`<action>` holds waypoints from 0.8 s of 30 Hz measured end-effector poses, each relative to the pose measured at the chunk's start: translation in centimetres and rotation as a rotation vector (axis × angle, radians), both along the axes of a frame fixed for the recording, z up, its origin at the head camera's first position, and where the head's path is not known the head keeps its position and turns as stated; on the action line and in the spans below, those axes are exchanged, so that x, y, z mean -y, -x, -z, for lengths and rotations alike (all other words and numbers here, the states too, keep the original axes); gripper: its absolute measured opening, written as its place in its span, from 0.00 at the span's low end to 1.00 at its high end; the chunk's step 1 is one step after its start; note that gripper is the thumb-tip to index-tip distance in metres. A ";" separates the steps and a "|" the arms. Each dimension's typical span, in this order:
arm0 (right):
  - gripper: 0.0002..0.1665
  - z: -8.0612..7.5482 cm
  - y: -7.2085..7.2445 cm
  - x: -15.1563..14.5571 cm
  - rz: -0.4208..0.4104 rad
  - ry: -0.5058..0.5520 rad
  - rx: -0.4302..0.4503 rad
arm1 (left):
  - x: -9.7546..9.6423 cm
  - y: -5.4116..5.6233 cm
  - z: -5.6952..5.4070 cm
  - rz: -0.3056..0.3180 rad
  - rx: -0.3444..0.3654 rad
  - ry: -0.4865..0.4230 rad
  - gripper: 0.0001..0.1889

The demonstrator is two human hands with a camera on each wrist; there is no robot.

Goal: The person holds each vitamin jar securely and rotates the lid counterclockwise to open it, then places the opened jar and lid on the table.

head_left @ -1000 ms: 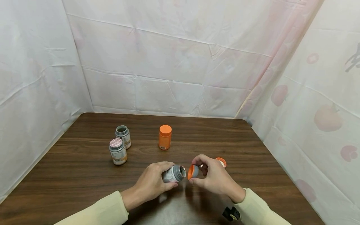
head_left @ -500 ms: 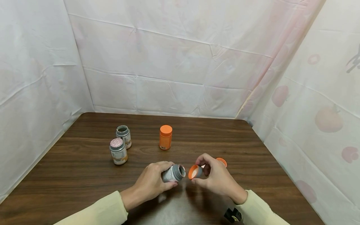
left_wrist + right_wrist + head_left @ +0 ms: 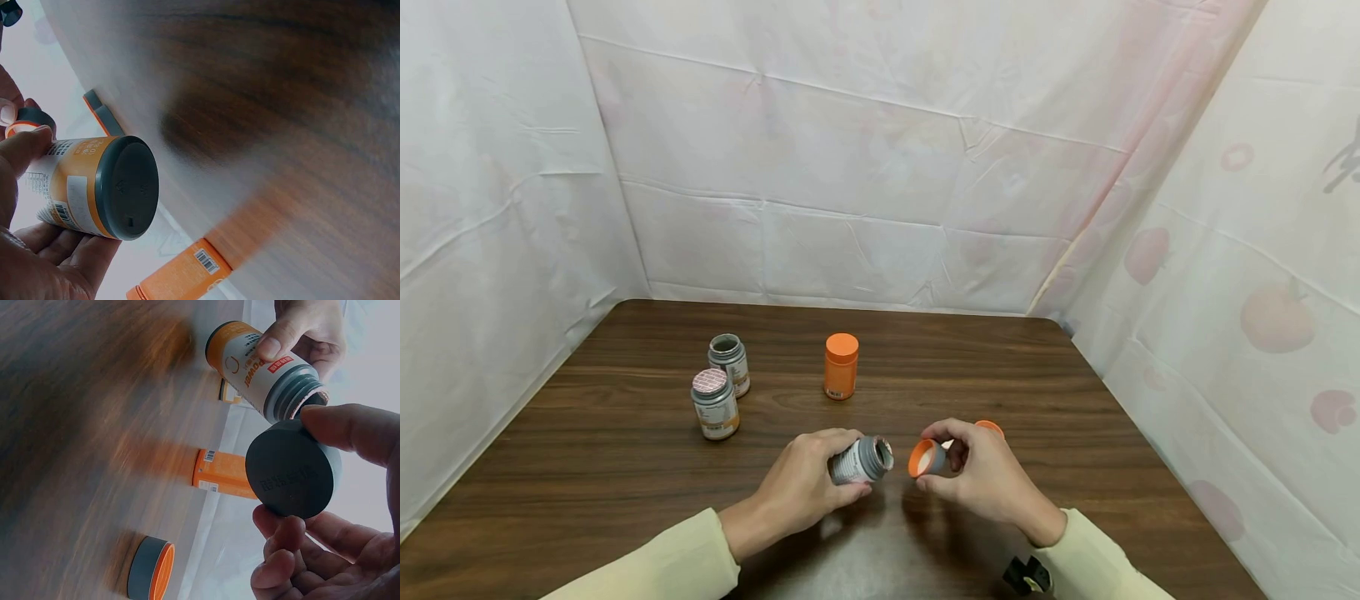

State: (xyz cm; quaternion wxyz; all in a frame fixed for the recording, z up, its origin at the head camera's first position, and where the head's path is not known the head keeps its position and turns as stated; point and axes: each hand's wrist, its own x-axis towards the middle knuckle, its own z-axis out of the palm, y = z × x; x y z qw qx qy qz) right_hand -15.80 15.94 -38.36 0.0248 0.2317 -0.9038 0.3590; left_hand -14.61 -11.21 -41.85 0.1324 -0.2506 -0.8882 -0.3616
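Note:
My left hand (image 3: 805, 483) grips a grey supplement bottle (image 3: 852, 465) with a white and orange label. The bottle lies tilted on its side above the table, its uncapped threaded mouth pointing right. Torn seal foil rings that mouth. Thumb and fingertips of my right hand (image 3: 985, 479) pinch a screw cap (image 3: 290, 469), grey outside and orange within. In the head view the cap's hollow side faces the bottle mouth, a short gap away, with its white liner showing. From the left wrist, the bottle's dark round base (image 3: 128, 187) is seen.
Another grey and orange cap (image 3: 150, 569) lies on the table (image 3: 1075, 467) beyond the right hand. An orange bottle (image 3: 841, 367) stands capped at the middle back. At left stand a foil-sealed grey bottle (image 3: 715, 408) and an uncapped one (image 3: 737, 367) behind it.
The right hand has drawn the cap slightly right, away from the bottle mouth, and turned it so more of its inside shows. The left hand and bottle have hardly moved.

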 end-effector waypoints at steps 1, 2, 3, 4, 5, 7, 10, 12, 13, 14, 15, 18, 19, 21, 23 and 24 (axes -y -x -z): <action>0.28 0.0 0.0 -0.1 -0.004 0.002 -0.008 | 0.0 0.0 0.0 0.000 0.000 0.001 0.25; 0.28 0.0 0.0 -0.1 -0.008 0.005 -0.017 | 0.0 0.0 0.0 -0.001 0.000 0.000 0.25; 0.28 0.0 0.0 -0.2 -0.010 0.007 -0.029 | 0.0 0.0 0.0 -0.002 0.001 0.000 0.25; 0.28 0.0 0.1 -0.2 -0.010 0.007 -0.042 | 0.0 0.0 -0.1 -0.004 0.000 0.000 0.25; 0.28 0.0 0.1 -0.2 -0.005 0.005 -0.053 | 0.0 0.0 -0.1 -0.006 -0.002 -0.001 0.25; 0.28 0.1 0.1 -0.4 0.006 -0.001 -0.072 | 0.0 0.0 -0.1 -0.010 -0.003 -0.003 0.26; 0.27 0.2 0.0 -0.6 0.024 -0.005 -0.081 | 0.1 0.0 -0.1 -0.016 -0.002 -0.004 0.26; 0.27 0.2 0.0 -0.7 0.030 0.000 -0.076 | 0.1 0.0 -0.1 -0.018 0.003 -0.002 0.27; 0.27 0.2 0.0 -0.8 0.034 -0.001 -0.072 | 0.1 0.0 -0.2 -0.020 0.005 -0.002 0.27; 0.26 0.3 0.0 -0.8 0.038 -0.002 -0.069 | 0.1 0.0 -0.2 -0.021 0.006 -0.001 0.28; 0.26 0.3 0.0 -0.9 0.044 -0.007 -0.065 | 0.2 0.0 -0.2 -0.023 0.007 -0.002 0.28; 0.26 0.3 0.0 -1.1 0.065 -0.032 -0.051 | 0.2 -0.1 -0.3 -0.028 0.009 -0.007 0.29; 0.26 0.3 0.0 -1.2 0.073 -0.044 -0.047 | 0.2 0.0 -0.3 -0.032 0.005 -0.008 0.29; 0.27 0.3 -0.1 -1.3 0.085 -0.059 -0.034 | 0.3 0.0 -0.3 -0.043 -0.005 -0.012 0.28; 0.27 0.3 -0.1 -1.5 0.093 -0.061 -0.020 | 0.3 0.0 -0.4 -0.055 -0.018 -0.018 0.28; 0.26 0.3 -0.1 -1.5 0.097 -0.061 -0.016 | 0.3 0.0 -0.4 -0.063 -0.022 -0.021 0.28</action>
